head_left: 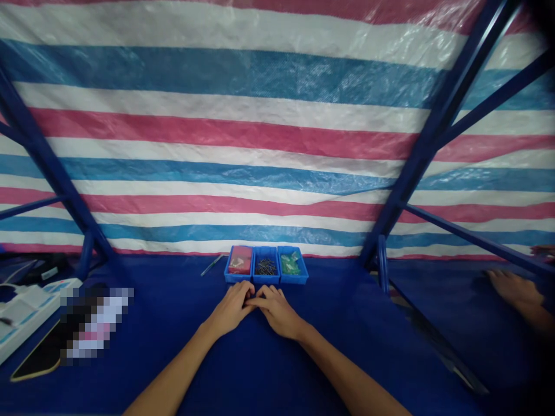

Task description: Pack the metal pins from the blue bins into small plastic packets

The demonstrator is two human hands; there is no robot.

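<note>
My left hand (232,306) and my right hand (277,312) meet low over the blue table, fingertips touching. Both have curled, closed fingers; anything between them is too small or hidden to make out. Just beyond the knuckles stand three small blue bins side by side. In the left bin (227,276) lie red pieces (241,259). Dark screw-like parts (266,267) fill the bottom of the middle bin (265,252). The right bin (299,279) holds green pieces (289,264) with some clear ones on top.
A thin pen-like tool (212,265) lies left of the bins. Further left are a white power strip (41,315) and a dark flat panel (41,352), partly pixelated. Blue frame posts (411,167) flank a striped sheet (243,133). Another person's hand (515,289) rests at the far right.
</note>
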